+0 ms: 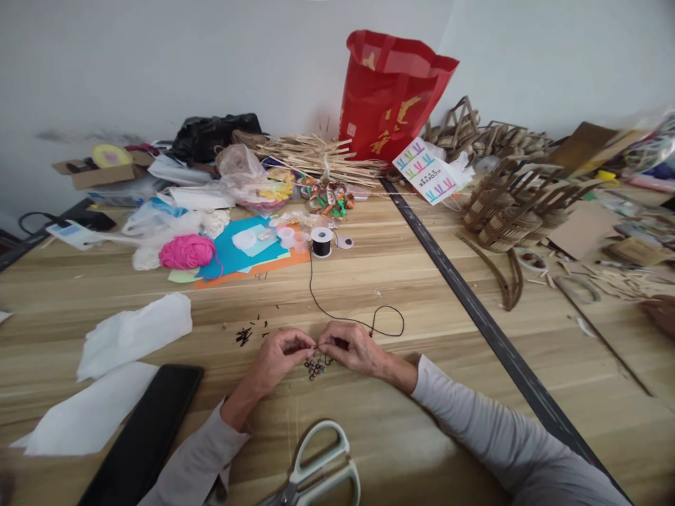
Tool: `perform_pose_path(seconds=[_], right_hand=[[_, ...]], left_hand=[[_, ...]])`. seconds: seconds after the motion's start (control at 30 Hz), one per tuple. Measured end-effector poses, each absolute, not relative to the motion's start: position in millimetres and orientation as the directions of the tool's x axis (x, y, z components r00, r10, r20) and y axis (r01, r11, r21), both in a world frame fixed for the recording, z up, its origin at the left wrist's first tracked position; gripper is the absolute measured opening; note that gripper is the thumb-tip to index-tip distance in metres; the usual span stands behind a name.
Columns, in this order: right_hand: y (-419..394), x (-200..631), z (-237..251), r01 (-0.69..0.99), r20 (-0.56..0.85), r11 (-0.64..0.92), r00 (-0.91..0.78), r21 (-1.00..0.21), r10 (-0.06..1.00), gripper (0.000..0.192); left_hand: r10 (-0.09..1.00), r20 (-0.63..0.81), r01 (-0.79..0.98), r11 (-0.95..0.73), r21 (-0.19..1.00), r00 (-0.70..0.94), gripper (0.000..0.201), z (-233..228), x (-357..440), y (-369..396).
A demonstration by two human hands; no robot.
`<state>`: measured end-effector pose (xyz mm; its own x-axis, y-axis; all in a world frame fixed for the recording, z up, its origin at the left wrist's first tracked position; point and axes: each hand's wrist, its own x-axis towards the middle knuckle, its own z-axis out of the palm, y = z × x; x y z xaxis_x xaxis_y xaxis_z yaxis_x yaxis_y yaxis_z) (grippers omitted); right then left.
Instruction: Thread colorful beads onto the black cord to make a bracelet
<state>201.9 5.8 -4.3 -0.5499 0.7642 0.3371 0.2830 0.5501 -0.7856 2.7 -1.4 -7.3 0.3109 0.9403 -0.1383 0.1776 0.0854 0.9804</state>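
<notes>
Black cord runs from the spool down to centre frame, where left hand and right hand pinch its end, probably threading a bead. Keep the bead pile close, cord slack, fingertips braced on the wooden table.

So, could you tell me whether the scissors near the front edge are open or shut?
Shut: the scissors' two handle loops lie close together.

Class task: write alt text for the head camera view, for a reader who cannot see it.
Two hands, left hand and right hand, meet fingertip to fingertip over a small pile of beads on a wooden table, with black cord running to a spool. Scissors lie nearest the camera; pink yarn and a red bag sit behind.
</notes>
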Motion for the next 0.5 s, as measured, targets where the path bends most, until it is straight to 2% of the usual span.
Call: perform_pose_path(seconds=[0.5], right_hand=[[5.9, 201.9, -5.3, 0.287, 0.327, 0.536, -0.541, -0.794, 0.775, 0.016]], left_hand=[[0.94, -0.151, 0.178, 0.1, 0.979, 0.307, 0.01, -0.6, 4.6, -1.9]])
